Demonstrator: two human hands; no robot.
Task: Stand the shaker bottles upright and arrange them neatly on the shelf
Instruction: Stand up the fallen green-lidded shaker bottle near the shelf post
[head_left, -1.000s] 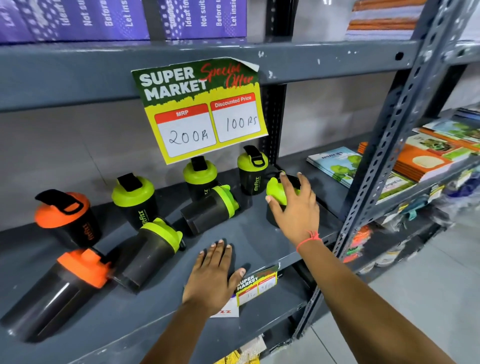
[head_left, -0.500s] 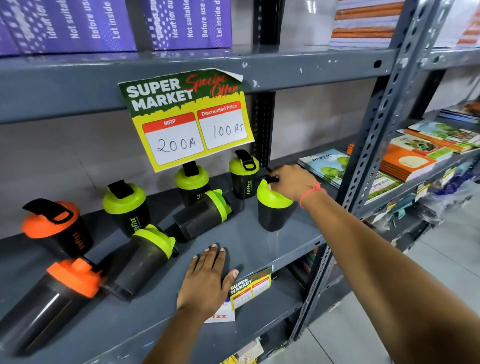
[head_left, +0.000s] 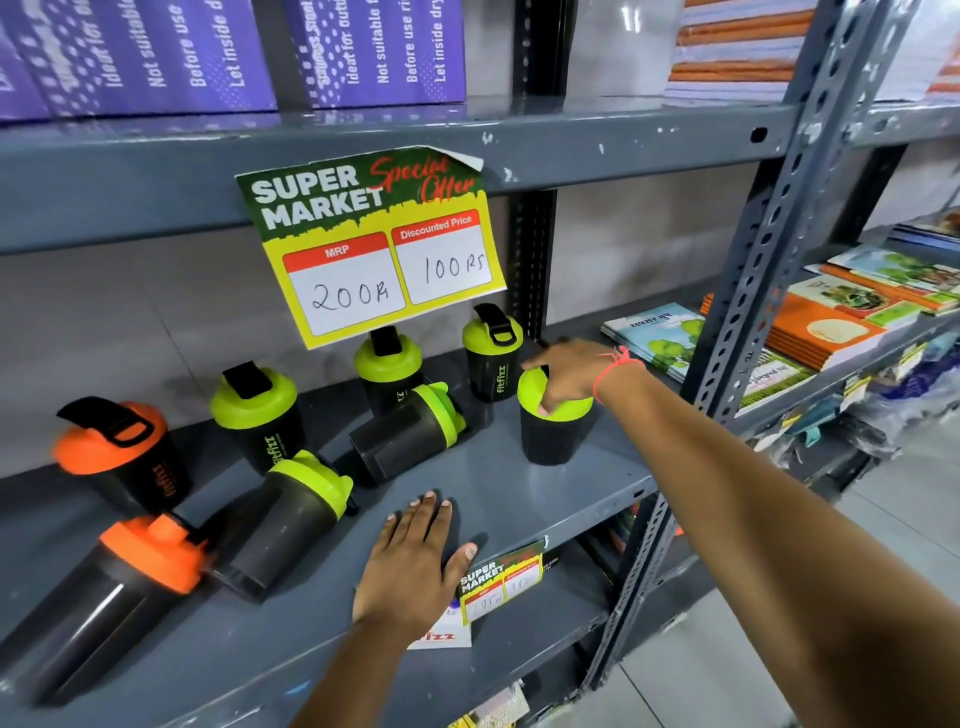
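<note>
A: Shakers first, left to right; the orange-lidded black plastic shaker bottle (head_left: 117, 457) stands at the far left, and below it a clear-bodied orange-lidded bottle (head_left: 104, 592) lies on its side on the grey metal shelf (head_left: 545, 499).

B: We count eight in all; two orange, six green. Five stand upright; three lie down, namely that orange one, the green-lidded bottle beside it (head_left: 283, 525), and another green one (head_left: 405, 434) further back.

A: Our left hand (head_left: 415, 561) lies flat and wide on the shelf, fingers spread, holding nothing.

B: Our right hand (head_left: 563, 376) is closed over the green lid of the rightmost upright shaker (head_left: 556, 426); it stands forward of the back row.

A: To do this step well, we'd judge, keep the grip on the lid rim; slide it back level with the upright green bottle behind (head_left: 491, 353), logo facing out; let go only once the base sits flat.
</note>
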